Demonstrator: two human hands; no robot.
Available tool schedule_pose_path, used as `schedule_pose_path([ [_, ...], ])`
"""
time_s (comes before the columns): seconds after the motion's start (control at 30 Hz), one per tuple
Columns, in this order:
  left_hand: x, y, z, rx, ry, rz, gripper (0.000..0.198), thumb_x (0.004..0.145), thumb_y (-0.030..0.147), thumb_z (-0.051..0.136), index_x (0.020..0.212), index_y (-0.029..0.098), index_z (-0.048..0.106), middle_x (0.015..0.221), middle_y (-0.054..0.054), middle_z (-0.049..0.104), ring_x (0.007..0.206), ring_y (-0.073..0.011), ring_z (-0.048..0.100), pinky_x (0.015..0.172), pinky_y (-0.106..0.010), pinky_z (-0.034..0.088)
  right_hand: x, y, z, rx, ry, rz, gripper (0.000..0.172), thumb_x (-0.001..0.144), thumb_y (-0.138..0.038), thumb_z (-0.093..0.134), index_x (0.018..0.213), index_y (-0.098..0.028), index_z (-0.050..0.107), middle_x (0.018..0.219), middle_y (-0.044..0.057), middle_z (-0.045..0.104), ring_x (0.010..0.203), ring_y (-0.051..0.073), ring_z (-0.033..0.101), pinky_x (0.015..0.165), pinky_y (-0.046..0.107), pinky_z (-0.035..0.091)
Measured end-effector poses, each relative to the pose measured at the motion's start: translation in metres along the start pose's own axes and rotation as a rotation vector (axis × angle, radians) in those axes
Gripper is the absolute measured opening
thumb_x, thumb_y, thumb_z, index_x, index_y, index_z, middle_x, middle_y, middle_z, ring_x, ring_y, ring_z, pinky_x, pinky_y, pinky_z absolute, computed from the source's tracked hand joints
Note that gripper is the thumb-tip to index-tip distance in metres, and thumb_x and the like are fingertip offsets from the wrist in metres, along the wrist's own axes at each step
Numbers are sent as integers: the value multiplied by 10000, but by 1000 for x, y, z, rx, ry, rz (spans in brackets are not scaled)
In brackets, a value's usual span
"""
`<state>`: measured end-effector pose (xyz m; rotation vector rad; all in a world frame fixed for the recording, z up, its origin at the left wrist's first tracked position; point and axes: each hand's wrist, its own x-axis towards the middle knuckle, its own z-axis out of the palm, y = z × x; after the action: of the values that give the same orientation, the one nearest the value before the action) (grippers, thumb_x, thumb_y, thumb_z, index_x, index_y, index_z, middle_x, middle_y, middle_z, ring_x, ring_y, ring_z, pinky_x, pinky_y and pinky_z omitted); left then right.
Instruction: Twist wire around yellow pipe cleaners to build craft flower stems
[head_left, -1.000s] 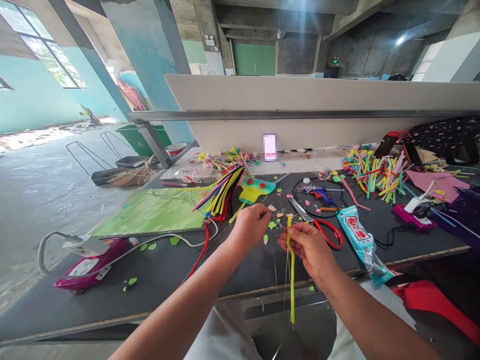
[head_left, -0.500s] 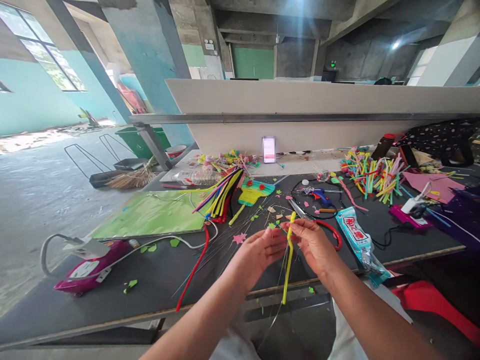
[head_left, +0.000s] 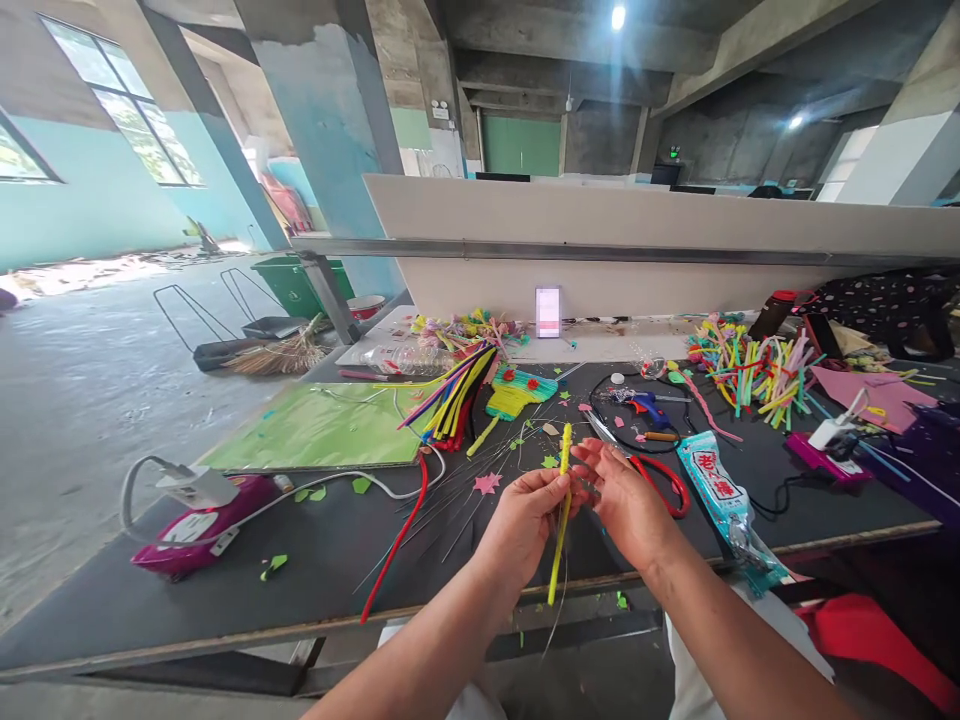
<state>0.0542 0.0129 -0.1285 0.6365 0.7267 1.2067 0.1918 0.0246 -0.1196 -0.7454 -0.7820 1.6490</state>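
Both hands meet over the front of the black table (head_left: 225, 570). My left hand (head_left: 525, 520) is closed around a yellow pipe cleaner (head_left: 559, 530) that stands nearly upright, with a thin wire trailing below it. My right hand (head_left: 622, 495) pinches the same pipe cleaner just right of the left hand's grip. Red-handled scissors (head_left: 660, 470) lie right behind my right hand. A pink paper star (head_left: 487, 483) lies just left of my left hand.
A red pipe cleaner (head_left: 397, 540) and thin wires lie left of the hands. Further back are a bundle of pipe cleaners (head_left: 454, 390), a green sheet (head_left: 322, 425), a blue glue gun (head_left: 645, 405), a packet (head_left: 720, 490), a purple device (head_left: 195, 515) and a phone (head_left: 547, 312).
My left hand came back from the table and closed on the yellow pipe cleaner beside my right hand. The pipe cleaner stands straighter and higher.
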Motion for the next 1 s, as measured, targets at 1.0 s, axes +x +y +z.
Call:
schedule_pose_path([
  [1.0, 14, 7, 3, 85, -138, 126, 195, 748, 280, 689, 828, 102, 675, 647, -34, 638, 508, -154, 593, 523, -312, 494, 8, 24, 3, -284, 144, -207, 209, 744, -386, 671, 734, -184, 618, 601, -24, 593, 432, 100, 509, 395, 218, 380],
])
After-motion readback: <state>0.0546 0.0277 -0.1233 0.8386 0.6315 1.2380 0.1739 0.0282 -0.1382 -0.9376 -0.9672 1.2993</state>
